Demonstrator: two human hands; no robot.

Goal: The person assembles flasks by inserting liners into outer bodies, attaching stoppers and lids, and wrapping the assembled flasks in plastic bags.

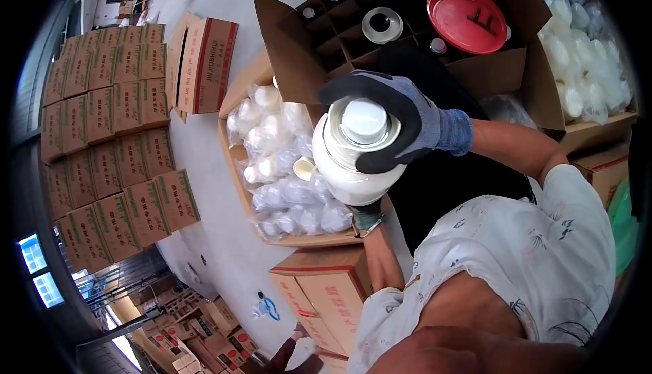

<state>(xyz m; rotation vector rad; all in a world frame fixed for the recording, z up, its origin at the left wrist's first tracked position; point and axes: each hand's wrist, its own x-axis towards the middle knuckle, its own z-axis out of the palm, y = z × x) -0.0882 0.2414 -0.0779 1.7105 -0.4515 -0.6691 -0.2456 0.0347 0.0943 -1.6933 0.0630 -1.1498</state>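
Evidently, you hold the white bottle (350, 170) near the middle of your view, its cap (365, 119) facing you, perhaps to have the top in plain sight. Your gloved right hand (401, 116) enters from 3 o'clock, fingers and thumb curled around the bottle's neck and shoulder. Your left hand (367, 214) comes from 6 o'clock underneath, likely bearing the weight; its fingers are hidden, so I cannot tell their state. A divided carton (282, 55) at 1 o'clock and an open box (312, 240) of bagged pieces at 9 seem placed for easy reach.
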